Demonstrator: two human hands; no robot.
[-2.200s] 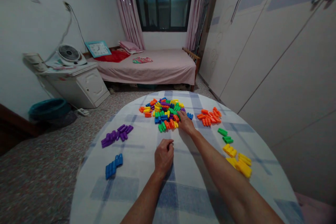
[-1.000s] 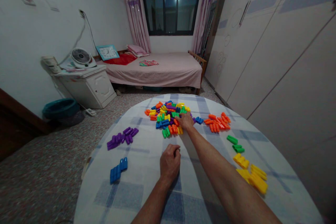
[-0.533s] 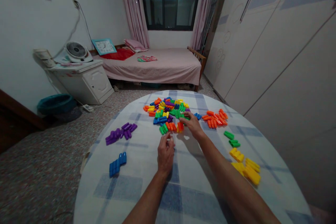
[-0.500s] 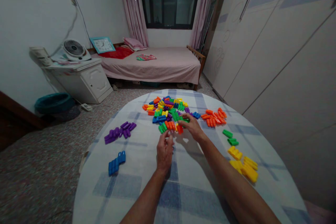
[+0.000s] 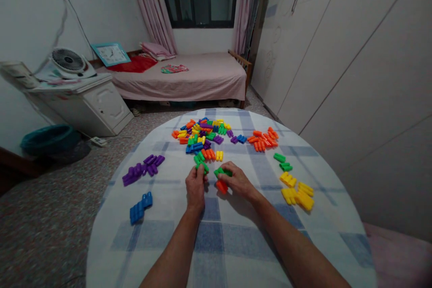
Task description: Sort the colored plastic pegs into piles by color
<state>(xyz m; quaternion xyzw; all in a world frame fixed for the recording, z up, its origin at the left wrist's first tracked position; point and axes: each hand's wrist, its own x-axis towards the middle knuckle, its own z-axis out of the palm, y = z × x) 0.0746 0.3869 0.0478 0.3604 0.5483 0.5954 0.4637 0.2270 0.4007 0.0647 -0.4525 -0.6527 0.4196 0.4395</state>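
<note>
On the tablecloth (image 5: 209, 238) in front of me, my left hand (image 5: 195, 190) pinches a green plastic block (image 5: 204, 169) made of joined tubes. My right hand (image 5: 236, 181), to its right, has thumb and fingers closed on another green block (image 5: 221, 172). Just under those fingers sits an orange block (image 5: 222, 186); whether it is also gripped I cannot tell. Beyond my left fingers lie a green block (image 5: 198, 158), orange blocks (image 5: 208, 155) and a yellow block (image 5: 219, 155). Farther back is a mixed-colour heap (image 5: 202, 132) of such blocks.
Purple blocks (image 5: 143, 169) and blue blocks (image 5: 141, 208) lie at the left. Orange blocks (image 5: 263, 139), green blocks (image 5: 282, 162) and yellow blocks (image 5: 297, 193) are grouped at the right. A bed (image 5: 189, 81) stands past the table, a wardrobe (image 5: 330, 63) to the right.
My right hand has come back from the heap toward me with a green block. My left hand now pinches a green block. The orange block has shifted nearer. The view has turned slightly right.
</note>
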